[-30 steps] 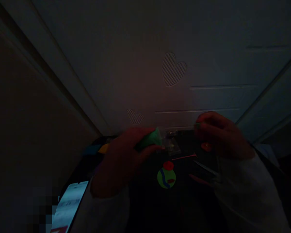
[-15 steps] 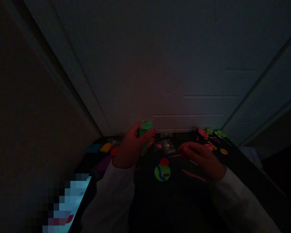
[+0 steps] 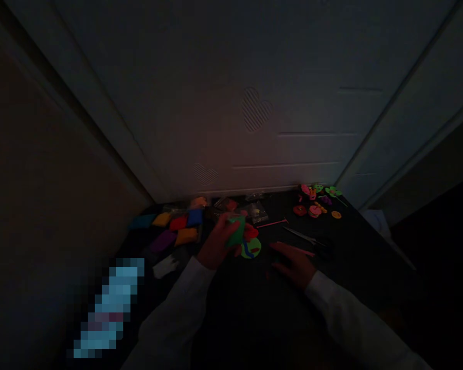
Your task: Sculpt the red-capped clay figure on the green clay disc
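Note:
My left hand (image 3: 215, 245) is wrapped round a packet of green modelling clay (image 3: 236, 231), just above the table. Under and beside it lies a flat green clay disc (image 3: 255, 248) with a blue wavy strip and a red piece on it. A red clay round (image 3: 250, 233) touches the disc's upper edge, partly behind the packet. My right hand (image 3: 295, 264) is low over the table with thumb and fingers apart, holding nothing I can see. Close to its fingertips is a small dark red bit (image 3: 267, 275). A pink flat tool (image 3: 299, 250) lies partly behind this hand.
Scissors (image 3: 306, 237) and a thin pink stick (image 3: 272, 223) lie beyond my right hand. Finished clay figures (image 3: 310, 192) cluster at the back right. Several coloured clay packets, including a purple one (image 3: 163, 240), lie left. A blurred bright screen (image 3: 113, 303) stands front left; a wall (image 3: 216, 128) rises behind.
My right hand has moved down and left to the table, its fingers now spread. My left hand has lowered the green packet towards the disc. The view has shifted, showing more packets and the scissors.

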A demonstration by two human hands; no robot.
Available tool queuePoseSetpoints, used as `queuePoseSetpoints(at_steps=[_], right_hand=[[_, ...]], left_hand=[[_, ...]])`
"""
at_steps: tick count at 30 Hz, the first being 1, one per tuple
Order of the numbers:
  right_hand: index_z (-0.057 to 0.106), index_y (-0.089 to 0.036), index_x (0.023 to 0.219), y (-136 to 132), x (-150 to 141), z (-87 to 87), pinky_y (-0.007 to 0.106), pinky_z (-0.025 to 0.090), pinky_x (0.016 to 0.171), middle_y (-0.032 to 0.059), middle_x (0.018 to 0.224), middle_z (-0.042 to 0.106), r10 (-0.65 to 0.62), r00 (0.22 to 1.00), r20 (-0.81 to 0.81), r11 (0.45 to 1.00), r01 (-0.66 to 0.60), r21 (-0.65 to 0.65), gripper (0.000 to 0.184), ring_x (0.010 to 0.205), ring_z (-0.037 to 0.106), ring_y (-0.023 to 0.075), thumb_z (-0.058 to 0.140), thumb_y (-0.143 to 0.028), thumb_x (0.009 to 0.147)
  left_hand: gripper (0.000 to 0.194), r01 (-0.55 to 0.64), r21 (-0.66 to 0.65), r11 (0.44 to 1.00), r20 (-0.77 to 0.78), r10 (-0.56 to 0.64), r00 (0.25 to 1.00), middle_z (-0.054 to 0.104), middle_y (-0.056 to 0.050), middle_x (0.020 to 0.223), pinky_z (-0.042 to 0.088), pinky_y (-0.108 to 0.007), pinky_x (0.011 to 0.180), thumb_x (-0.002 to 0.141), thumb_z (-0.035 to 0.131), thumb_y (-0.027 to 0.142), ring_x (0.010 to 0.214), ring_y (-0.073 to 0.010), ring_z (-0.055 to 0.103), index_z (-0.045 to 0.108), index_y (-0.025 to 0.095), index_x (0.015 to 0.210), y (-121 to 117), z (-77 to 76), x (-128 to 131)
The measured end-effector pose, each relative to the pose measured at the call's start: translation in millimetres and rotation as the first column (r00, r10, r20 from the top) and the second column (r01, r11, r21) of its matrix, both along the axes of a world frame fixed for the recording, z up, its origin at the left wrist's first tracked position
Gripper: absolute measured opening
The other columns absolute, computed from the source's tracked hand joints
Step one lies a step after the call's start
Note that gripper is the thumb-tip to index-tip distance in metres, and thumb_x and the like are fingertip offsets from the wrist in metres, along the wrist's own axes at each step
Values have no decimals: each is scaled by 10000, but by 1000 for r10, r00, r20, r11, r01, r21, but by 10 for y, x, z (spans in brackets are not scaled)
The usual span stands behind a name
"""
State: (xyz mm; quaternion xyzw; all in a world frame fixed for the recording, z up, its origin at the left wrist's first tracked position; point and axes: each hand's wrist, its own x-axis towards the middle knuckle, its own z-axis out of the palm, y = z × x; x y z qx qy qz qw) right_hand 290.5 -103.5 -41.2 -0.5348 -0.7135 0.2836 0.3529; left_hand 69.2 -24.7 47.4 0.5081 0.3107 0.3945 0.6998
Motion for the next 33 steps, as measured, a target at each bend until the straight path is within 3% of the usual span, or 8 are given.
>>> queuePoseSetpoints(at_steps=[3,7,11,14,20,24,29,33], right_hand=[[506,-157,1128,46,138,197,400,481,784,76,1115,548,-94,991,-91,994,99,49,322,942,563,187,501,-322,852],[553,-182,1065,306,212,747,383,468,801,56,1007,596,-176,966,-187,964,208,165,261,914,571,170,468,-329,867],[615,-258,999,617,-33,1353,370,380,938,22,1075,583,-42,978,-203,932,111,345,201,1052,511,166,544,-308,818],[628,-259,961,707,-259,1607,360,404,914,31,1122,556,64,978,-197,908,25,418,167,1060,511,165,549,-282,816],[614,-231,1012,622,-327,1731,242,432,877,35,1109,568,263,960,-97,889,-202,411,208,1022,539,118,566,-219,810],[606,-209,1060,554,-300,1788,200,401,914,45,1166,543,253,967,-25,884,-221,411,281,1068,513,109,608,-214,780],[587,-221,1117,533,-327,1799,246,395,934,48,1240,497,245,969,23,859,-228,459,309,1100,489,128,565,-211,809],[591,-254,1109,528,-359,1768,310,431,915,39,1297,462,259,964,69,857,-262,444,292,1105,496,166,535,-230,824]], left_hand=[[369,24,-24,999,18,-24,1000,606,-92,957,383,-180,346,805,485,394,660,-157,593,428,187,1106,35,-74,-65],[328,67,13,998,-12,-67,998,623,-67,847,403,-181,363,788,533,361,617,-142,579,502,172,1054,146,80,-18],[355,118,134,984,-67,-110,992,630,-34,735,412,-184,370,796,522,381,544,-129,572,530,183,1090,227,371,89],[356,132,233,963,-121,-106,987,626,-11,728,383,-174,353,809,516,377,404,-67,498,540,174,1100,227,545,101],[334,31,390,920,-240,69,968,577,20,680,361,-152,346,775,569,362,380,-41,458,562,193,1063,122,719,2],[321,42,472,880,-355,147,923,615,-9,833,388,-152,408,766,585,342,480,-52,499,562,195,1050,55,798,7],[382,98,531,842,-437,173,883,634,-16,906,430,-173,518,700,660,323,677,-116,565,574,204,1052,12,865,12],[363,88,497,864,-392,132,910,633,-10,915,416,-161,472,708,648,344,610,-96,549,599,232,1049,-5,868,-28]])
